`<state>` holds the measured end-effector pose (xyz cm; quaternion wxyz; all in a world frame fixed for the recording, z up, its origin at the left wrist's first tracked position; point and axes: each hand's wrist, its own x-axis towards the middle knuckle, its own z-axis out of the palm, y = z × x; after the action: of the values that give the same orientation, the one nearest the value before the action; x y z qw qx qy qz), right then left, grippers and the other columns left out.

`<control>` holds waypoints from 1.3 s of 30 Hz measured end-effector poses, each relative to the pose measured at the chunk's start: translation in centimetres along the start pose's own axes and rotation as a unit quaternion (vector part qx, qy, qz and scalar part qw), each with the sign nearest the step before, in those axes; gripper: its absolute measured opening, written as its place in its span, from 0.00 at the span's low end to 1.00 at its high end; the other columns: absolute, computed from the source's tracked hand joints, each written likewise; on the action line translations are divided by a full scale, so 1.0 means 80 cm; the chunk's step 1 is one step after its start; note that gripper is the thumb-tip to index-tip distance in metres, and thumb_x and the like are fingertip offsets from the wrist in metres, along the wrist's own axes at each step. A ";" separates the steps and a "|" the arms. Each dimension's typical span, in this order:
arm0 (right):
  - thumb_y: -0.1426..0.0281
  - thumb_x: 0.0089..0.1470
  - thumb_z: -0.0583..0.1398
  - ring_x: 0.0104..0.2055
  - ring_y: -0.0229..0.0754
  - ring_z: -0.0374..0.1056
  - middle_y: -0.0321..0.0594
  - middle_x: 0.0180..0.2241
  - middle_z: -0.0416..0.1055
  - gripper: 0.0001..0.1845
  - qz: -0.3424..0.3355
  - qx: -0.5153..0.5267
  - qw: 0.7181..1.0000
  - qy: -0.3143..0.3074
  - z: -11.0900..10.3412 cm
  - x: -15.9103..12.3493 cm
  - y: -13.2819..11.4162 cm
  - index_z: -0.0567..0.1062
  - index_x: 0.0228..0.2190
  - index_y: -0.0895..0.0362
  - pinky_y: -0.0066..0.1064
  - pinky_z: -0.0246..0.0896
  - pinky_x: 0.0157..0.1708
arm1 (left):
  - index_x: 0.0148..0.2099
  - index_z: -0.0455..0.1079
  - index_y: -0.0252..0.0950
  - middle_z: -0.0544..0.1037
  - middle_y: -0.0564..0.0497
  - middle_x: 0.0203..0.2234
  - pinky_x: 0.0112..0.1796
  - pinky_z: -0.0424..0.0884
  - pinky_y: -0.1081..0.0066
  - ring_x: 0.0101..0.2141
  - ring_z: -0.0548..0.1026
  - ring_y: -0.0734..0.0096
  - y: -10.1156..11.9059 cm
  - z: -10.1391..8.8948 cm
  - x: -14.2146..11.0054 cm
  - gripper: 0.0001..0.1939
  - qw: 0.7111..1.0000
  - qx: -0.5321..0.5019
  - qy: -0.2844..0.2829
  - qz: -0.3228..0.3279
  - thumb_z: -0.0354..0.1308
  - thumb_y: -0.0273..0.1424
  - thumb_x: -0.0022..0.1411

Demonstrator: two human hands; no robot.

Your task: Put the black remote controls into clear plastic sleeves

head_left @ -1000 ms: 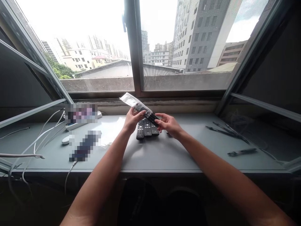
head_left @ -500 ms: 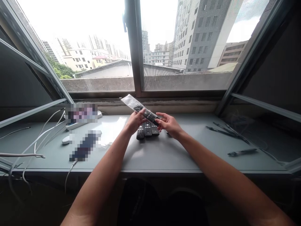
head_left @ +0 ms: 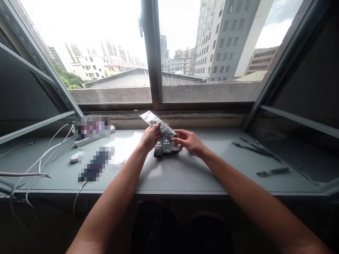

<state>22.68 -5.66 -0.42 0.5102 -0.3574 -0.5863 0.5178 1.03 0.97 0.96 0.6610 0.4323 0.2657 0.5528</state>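
A black remote control in a clear plastic sleeve point(head_left: 166, 131) is held slantwise above the desk, the sleeve's flat spare end pointing up and left. My left hand point(head_left: 151, 137) is closed around its middle, thumb on top. At the lower right end, my right hand point(head_left: 188, 141) pinches the sleeve's edge by the end of the remote; glare on the plastic dulls the buttons. Under both hands, several black remote controls point(head_left: 166, 147) lie side by side on the desk, their upper parts hidden by the held one.
On the desk point(head_left: 182, 176), a blurred-out phone-like object point(head_left: 96, 165) with a cable lies left, near clear plastic sleeves point(head_left: 124, 148) and a power strip point(head_left: 92, 137). White cables point(head_left: 39, 158) hang at far left. Pens point(head_left: 272, 171) and dark thin items point(head_left: 254, 147) lie right. A window stands behind.
The sleeve now reaches down over the remote's lower end, which stuck out bare before. The remote has dipped slightly, and my right fingers have shifted to the sleeve's edge.
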 end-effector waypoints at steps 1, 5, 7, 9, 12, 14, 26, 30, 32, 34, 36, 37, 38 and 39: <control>0.59 0.48 0.80 0.29 0.41 0.75 0.39 0.33 0.81 0.33 -0.004 -0.003 1.000 0.010 0.000 0.001 0.000 0.82 0.53 0.57 0.28 0.70 0.20 | 0.53 0.76 0.29 0.85 0.33 0.51 0.40 0.83 0.68 0.42 0.86 0.60 -0.002 0.002 -0.001 0.14 1.000 0.002 -0.019 -0.018 0.64 0.35 0.73; 0.59 0.44 0.80 0.29 0.38 0.72 0.38 0.34 0.80 0.32 -0.007 -0.013 1.000 0.008 0.001 0.000 -0.006 0.82 0.49 0.57 0.26 0.67 0.20 | 0.53 0.76 0.28 0.84 0.32 0.53 0.43 0.83 0.68 0.43 0.86 0.61 -0.004 0.005 -0.001 0.13 0.998 -0.008 -0.036 -0.042 0.64 0.34 0.74; 0.59 0.45 0.80 0.31 0.39 0.72 0.40 0.37 0.81 0.30 -0.013 -0.018 1.000 -0.005 0.002 -0.002 -0.009 0.83 0.48 0.56 0.28 0.69 0.22 | 0.53 0.77 0.29 0.84 0.33 0.53 0.42 0.83 0.69 0.43 0.86 0.61 -0.003 0.003 0.000 0.13 0.999 -0.010 -0.023 -0.033 0.65 0.34 0.74; 0.59 0.45 0.79 0.31 0.40 0.72 0.42 0.38 0.82 0.26 -0.018 -0.027 0.999 0.002 0.002 -0.002 -0.009 0.84 0.44 0.56 0.29 0.70 0.22 | 0.53 0.77 0.30 0.84 0.33 0.54 0.43 0.83 0.69 0.44 0.86 0.61 -0.003 0.001 0.000 0.14 0.999 -0.005 -0.029 -0.029 0.66 0.35 0.73; 0.57 0.46 0.78 0.28 0.40 0.72 0.41 0.34 0.81 0.22 -0.025 -0.047 0.997 0.058 0.000 0.001 -0.003 0.83 0.38 0.56 0.29 0.68 0.21 | 0.51 0.78 0.31 0.84 0.35 0.52 0.45 0.83 0.66 0.45 0.86 0.60 -0.008 0.001 -0.002 0.16 0.997 0.007 -0.066 -0.035 0.70 0.38 0.70; 0.57 0.47 0.77 0.27 0.39 0.70 0.39 0.29 0.79 0.19 -0.033 -0.063 0.993 0.099 -0.003 0.003 0.001 0.82 0.34 0.56 0.28 0.67 0.21 | 0.51 0.78 0.33 0.85 0.36 0.50 0.48 0.83 0.62 0.45 0.85 0.58 -0.014 0.002 -0.005 0.18 0.994 0.019 -0.092 -0.052 0.73 0.39 0.67; 0.65 0.49 0.74 0.31 0.41 0.72 0.39 0.31 0.77 0.12 -0.036 -0.061 0.991 0.114 -0.005 0.002 -0.001 0.78 0.30 0.56 0.29 0.74 0.21 | 0.47 0.76 0.36 0.83 0.44 0.42 0.32 0.77 0.71 0.38 0.83 0.62 -0.002 0.002 -0.002 0.19 0.996 0.019 0.003 -0.083 0.69 0.47 0.67; 0.68 0.50 0.71 0.37 0.45 0.76 0.43 0.39 0.80 0.10 -0.016 -0.031 0.995 0.095 -0.007 0.001 -0.005 0.80 0.35 0.57 0.30 0.78 0.25 | 0.45 0.74 0.35 0.82 0.46 0.37 0.25 0.71 0.75 0.31 0.81 0.69 0.001 -0.002 0.006 0.10 0.991 0.015 0.094 -0.092 0.68 0.35 0.68; 0.69 0.49 0.71 0.40 0.45 0.76 0.44 0.45 0.80 0.17 -0.005 0.023 0.995 0.092 -0.009 0.000 -0.009 0.80 0.43 0.55 0.31 0.80 0.27 | 0.44 0.73 0.36 0.82 0.47 0.35 0.25 0.70 0.76 0.29 0.81 0.71 0.001 -0.004 0.008 0.08 0.990 0.011 0.119 -0.077 0.67 0.33 0.67; 0.67 0.51 0.70 0.41 0.45 0.77 0.45 0.51 0.78 0.24 0.005 0.098 0.991 0.087 -0.012 0.000 -0.013 0.78 0.51 0.53 0.34 0.82 0.29 | 0.44 0.73 0.36 0.82 0.48 0.34 0.25 0.70 0.76 0.29 0.80 0.72 0.001 -0.006 0.010 0.07 0.989 0.011 0.138 -0.056 0.65 0.34 0.68; 0.57 0.58 0.67 0.40 0.46 0.79 0.47 0.53 0.78 0.25 0.023 0.152 0.986 0.070 -0.012 0.000 -0.017 0.77 0.54 0.53 0.38 0.84 0.32 | 0.44 0.73 0.36 0.82 0.48 0.34 0.26 0.70 0.76 0.29 0.80 0.72 0.000 -0.006 0.009 0.08 0.989 0.018 0.142 -0.034 0.65 0.35 0.67; 0.51 0.61 0.65 0.40 0.47 0.79 0.48 0.53 0.78 0.25 0.035 0.161 0.985 0.053 -0.012 0.000 -0.018 0.77 0.53 0.54 0.39 0.84 0.33 | 0.44 0.73 0.36 0.82 0.48 0.34 0.27 0.70 0.75 0.29 0.80 0.71 -0.001 -0.005 0.008 0.09 0.990 0.021 0.135 -0.023 0.65 0.35 0.67; 0.46 0.62 0.64 0.40 0.49 0.80 0.50 0.52 0.79 0.28 0.049 0.156 0.986 0.033 -0.011 -0.001 -0.019 0.78 0.51 0.55 0.39 0.84 0.33 | 0.44 0.74 0.36 0.82 0.48 0.34 0.28 0.70 0.75 0.30 0.80 0.71 -0.003 -0.003 0.007 0.10 0.992 0.026 0.122 -0.013 0.66 0.36 0.66; 0.43 0.62 0.64 0.40 0.50 0.81 0.52 0.49 0.81 0.30 0.065 0.138 0.988 0.012 -0.010 -0.001 -0.019 0.79 0.48 0.56 0.37 0.83 0.30 | 0.44 0.73 0.36 0.82 0.48 0.34 0.28 0.70 0.74 0.30 0.80 0.70 -0.004 -0.001 0.005 0.12 0.994 0.033 0.104 -0.004 0.68 0.37 0.65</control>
<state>23.63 -5.90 1.02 0.5272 -0.3269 -0.4786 0.6214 1.19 1.37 0.69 0.6176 0.3926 0.3527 0.5831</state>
